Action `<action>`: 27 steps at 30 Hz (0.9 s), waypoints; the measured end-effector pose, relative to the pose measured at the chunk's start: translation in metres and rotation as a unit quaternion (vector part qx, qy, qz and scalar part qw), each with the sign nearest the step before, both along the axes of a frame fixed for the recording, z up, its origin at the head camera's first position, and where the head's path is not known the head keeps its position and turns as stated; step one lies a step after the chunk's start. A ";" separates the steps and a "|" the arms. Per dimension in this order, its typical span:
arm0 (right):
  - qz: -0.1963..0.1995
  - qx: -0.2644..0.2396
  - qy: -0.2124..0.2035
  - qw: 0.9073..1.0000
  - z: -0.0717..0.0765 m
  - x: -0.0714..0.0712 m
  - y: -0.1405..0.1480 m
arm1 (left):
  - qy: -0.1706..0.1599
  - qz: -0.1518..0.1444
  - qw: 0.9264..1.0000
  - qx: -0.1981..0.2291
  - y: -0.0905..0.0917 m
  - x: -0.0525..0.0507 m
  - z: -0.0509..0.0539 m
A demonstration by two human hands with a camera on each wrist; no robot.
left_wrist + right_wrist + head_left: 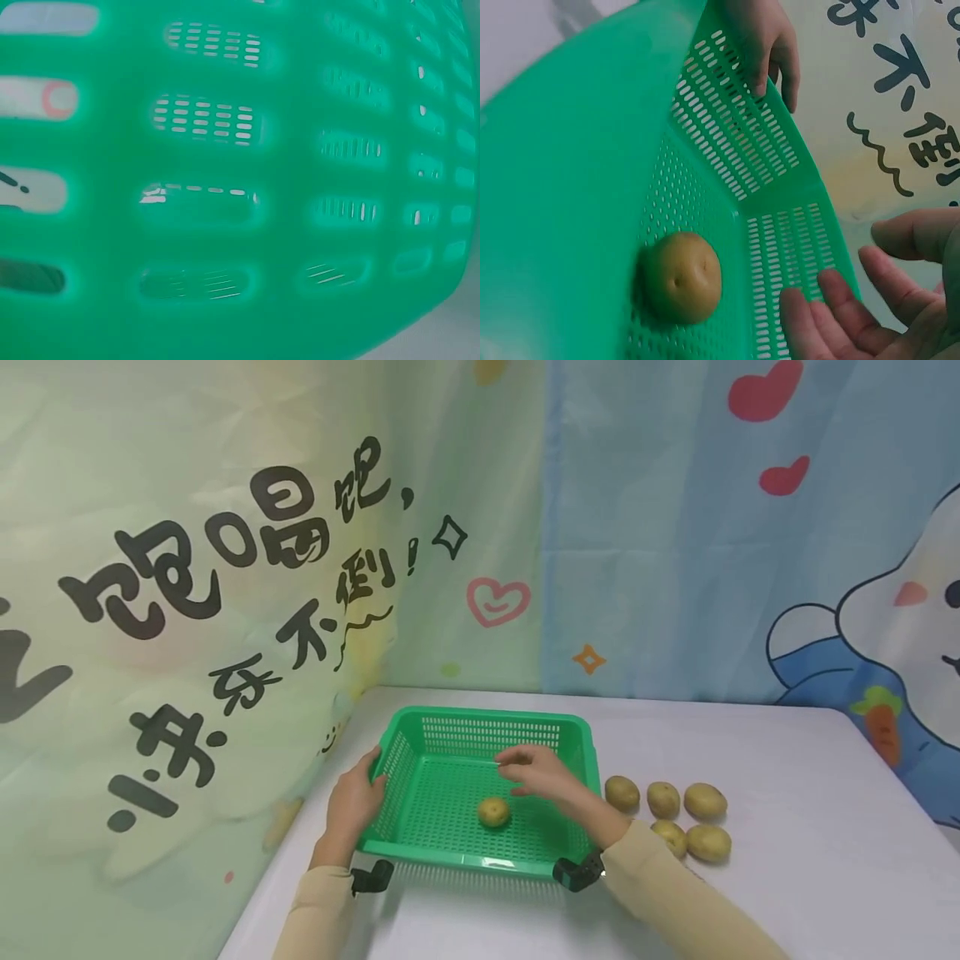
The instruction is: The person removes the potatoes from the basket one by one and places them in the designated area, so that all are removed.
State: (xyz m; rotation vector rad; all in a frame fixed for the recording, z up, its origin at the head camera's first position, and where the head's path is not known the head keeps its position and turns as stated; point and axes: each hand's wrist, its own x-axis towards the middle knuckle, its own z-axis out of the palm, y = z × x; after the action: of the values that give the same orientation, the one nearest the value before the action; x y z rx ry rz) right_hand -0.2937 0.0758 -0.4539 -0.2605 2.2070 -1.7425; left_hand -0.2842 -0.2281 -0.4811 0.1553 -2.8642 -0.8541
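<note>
A green plastic basket [468,861] with slotted walls stands on the table, one potato [493,812] lying on its floor. My left hand [352,806] grips the basket's left rim; in the right wrist view its thumb is inside the wall and its fingers outside. Over the right part of the basket hovers my right hand [543,772], fingers loosely bent and apart, holding nothing. Close up in the right wrist view, the potato [682,277] sits apart from the right fingertips [836,289]. Only the slotted basket wall [285,180] fills the left wrist view; the left hand is not seen there.
Several potatoes [705,802] lie in two rows on the white table [810,827] to the right of the basket, one partly hidden by the right sleeve [667,881]. A printed curtain [645,568] hangs behind the table and along its left side.
</note>
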 end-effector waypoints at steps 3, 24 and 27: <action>0.003 0.000 -0.011 1.000 -0.002 -0.004 -0.005 | 0.001 0.002 1.000 0.002 0.001 -0.001 0.002; 0.066 0.069 -0.029 0.995 -0.024 -0.030 -0.005 | 0.004 0.012 1.000 -0.009 0.002 -0.001 0.000; 0.108 0.077 -0.026 0.991 -0.024 -0.030 -0.005 | 0.005 0.013 1.000 -0.008 0.003 -0.001 0.001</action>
State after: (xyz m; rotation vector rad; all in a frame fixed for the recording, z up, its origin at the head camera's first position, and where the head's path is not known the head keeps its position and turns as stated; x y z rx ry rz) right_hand -0.3238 0.0709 -0.4781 -0.3959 2.1720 -1.4414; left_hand -0.2850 -0.2255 -0.4797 0.1863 -2.8520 -0.8250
